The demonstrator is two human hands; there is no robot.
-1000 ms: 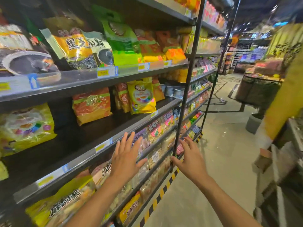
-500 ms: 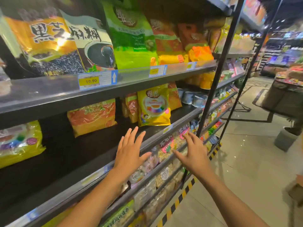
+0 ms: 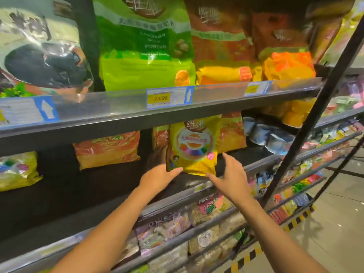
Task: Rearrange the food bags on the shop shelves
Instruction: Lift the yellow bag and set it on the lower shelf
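Both hands reach for the yellow bag on the middle shelf: left hand touching its lower corner, right hand spread just beside. Next, each grip must close on the bag's sides.

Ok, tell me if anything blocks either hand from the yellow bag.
Nothing visible does. The left hand is at the yellow bag's lower left corner, the right hand just off its lower right, both open.
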